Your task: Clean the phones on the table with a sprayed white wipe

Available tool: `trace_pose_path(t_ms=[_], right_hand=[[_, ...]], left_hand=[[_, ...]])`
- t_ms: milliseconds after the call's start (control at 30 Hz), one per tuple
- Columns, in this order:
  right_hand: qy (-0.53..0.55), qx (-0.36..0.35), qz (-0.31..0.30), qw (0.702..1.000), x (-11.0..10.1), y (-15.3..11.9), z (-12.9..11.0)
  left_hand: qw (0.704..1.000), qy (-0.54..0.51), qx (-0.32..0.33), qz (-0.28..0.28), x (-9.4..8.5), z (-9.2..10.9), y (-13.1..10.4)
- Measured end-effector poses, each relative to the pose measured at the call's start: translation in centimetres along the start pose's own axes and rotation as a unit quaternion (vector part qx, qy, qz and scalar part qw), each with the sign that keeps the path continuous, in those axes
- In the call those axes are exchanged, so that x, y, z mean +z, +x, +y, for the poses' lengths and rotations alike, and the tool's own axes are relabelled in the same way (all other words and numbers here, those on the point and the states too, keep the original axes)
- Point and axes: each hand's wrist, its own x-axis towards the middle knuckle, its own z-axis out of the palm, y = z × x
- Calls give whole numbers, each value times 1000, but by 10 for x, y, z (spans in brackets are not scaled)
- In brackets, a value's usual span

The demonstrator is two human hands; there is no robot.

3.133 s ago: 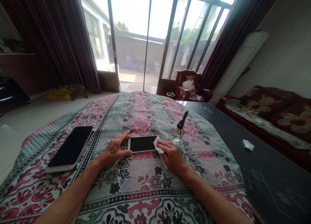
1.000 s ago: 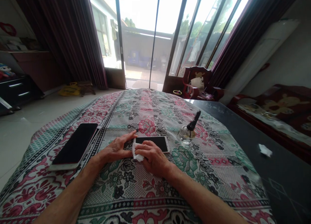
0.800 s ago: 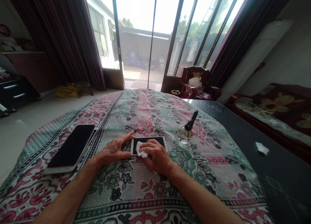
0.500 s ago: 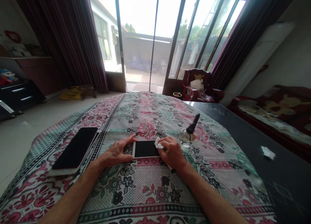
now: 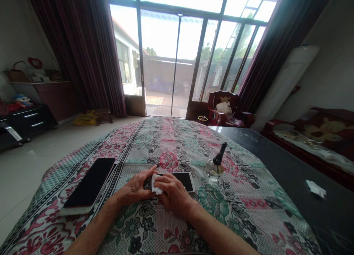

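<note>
A white-framed smartphone point(image 5: 186, 180) lies flat, screen up, on the floral tablecloth point(image 5: 190, 148). My left hand point(image 5: 135, 186) grips its left end, thumb at the near edge and fingers at the far edge. With my right hand point(image 5: 175, 196) I press a crumpled white tissue point(image 5: 155, 185) onto the left part of the dark screen, close to my left fingers. My right hand and the tissue hide much of the phone's left half. Right of the phone stands a clear glass bottle point(image 5: 213, 171) with a black top that leans to the right.
On the left of the cloth a larger black-screened device point(image 5: 90, 182) rests on a pale one point(image 5: 79, 210). A second white tissue point(image 5: 315, 188) lies on the dark surface point(image 5: 279, 166) to the right. Beyond the table are a wooden chair point(image 5: 221, 116) and glass doors point(image 5: 166, 70).
My right hand has slid the tissue leftward over the screen, from the phone's right end to its left part. My left hand keeps its place on the phone. The view has tilted up a little.
</note>
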Motion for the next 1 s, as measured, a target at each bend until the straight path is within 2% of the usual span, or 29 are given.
trace_pose_path(t_ms=[167, 333, 467, 633, 733, 833, 1000], right_hand=[[7, -14, 13, 1000, 14, 7, 0], [2, 11, 32, 999, 14, 2, 0], [-24, 53, 39, 998, 2, -4, 6], [-60, 159, 51, 984, -30, -17, 22], [-45, 138, -25, 989, -47, -23, 29], [-39, 100, -77, 991, -50, -24, 28], [-33, 103, -13, 994, -32, -18, 17]], left_hand=[[1000, -2, -2, 0, 2, -5, 0], [1000, -12, -11, -5, 0, -2, 0], [999, -25, -24, -10, -2, 1, 0], [999, -31, 2, -16, -3, 1, 0], [1000, -10, 10, -3, -3, 1, 1], [1000, 13, 17, 12, -5, -2, 2], [999, 34, -11, 17, -20, -6, -2]])
